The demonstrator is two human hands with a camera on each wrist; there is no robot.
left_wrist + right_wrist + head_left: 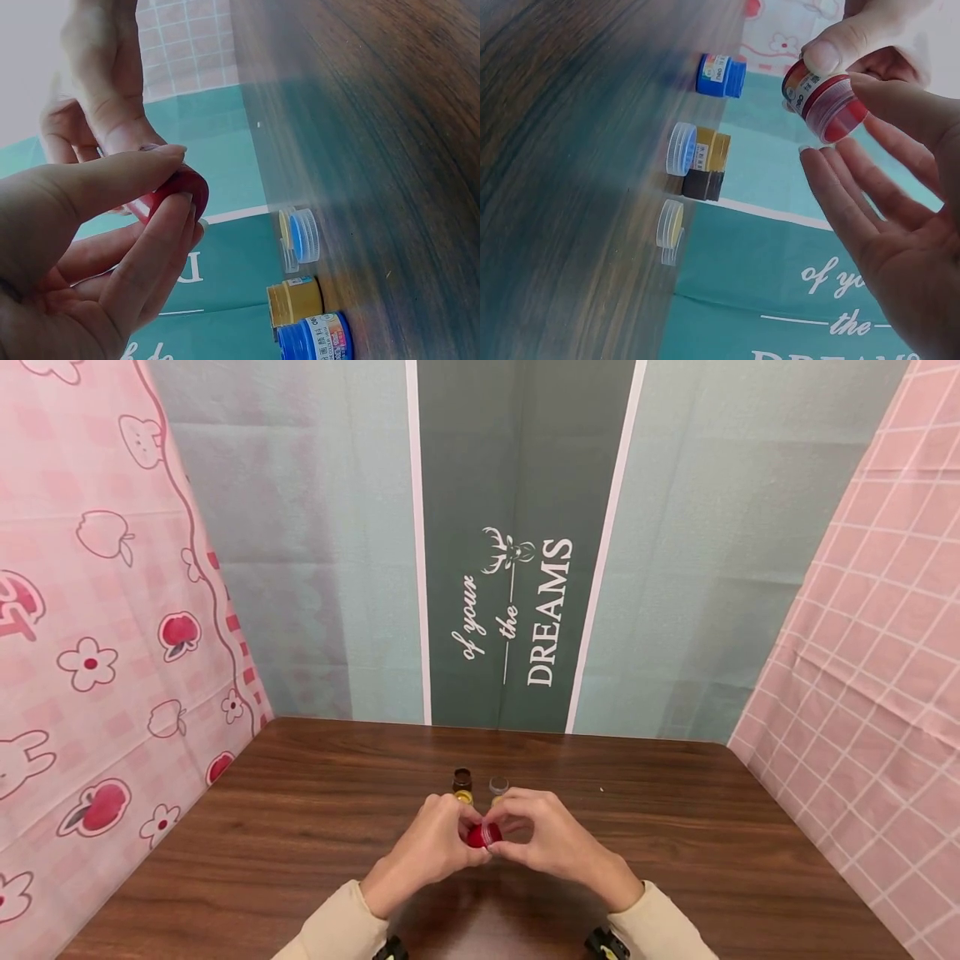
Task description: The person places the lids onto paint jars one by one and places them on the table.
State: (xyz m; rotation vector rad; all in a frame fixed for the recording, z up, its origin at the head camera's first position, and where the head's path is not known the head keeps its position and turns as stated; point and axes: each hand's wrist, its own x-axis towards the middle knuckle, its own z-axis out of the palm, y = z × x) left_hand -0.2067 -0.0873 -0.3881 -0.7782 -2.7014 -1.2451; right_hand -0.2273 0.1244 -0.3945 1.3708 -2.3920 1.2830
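**Red jar [802, 88] + clear lid [832, 112]: firm base, level turn**

Far L: L hand [433, 837] pinches the jar's base, thumb one side, fingers the other, wrist view agrees. Good hold for a twist; best to leave this hand as the fixed one & not squeeze past what stops slip, b/c the jar is small and round.

Next, beyond that hand on the table [300, 827]: blue jar [721, 76], then yellow jar [716, 152] w/ black jar [703, 184] just beside it. Forearms s/b clear of these; their necks look uncapped, so a knock could prob. spill.

Middle: red jar is up off the table, between the hands, tilted w/ its lid end toward the R. Lid sits over the mouth; can't tell if it's fully seated, nor which way it's being turned. Tipping it nearer upright would be safer re: leaks. Lid s/b square to the rim, else threads may cross.

R of that, on the table: blue lid [305, 236] & yellow lid [669, 225], near each other.

Far R: R hand [551, 831] has thumb and fingers round the clear lid; can't tell if every fingertip touches. Short turns, re-grip btwn, pressure even on both sides.
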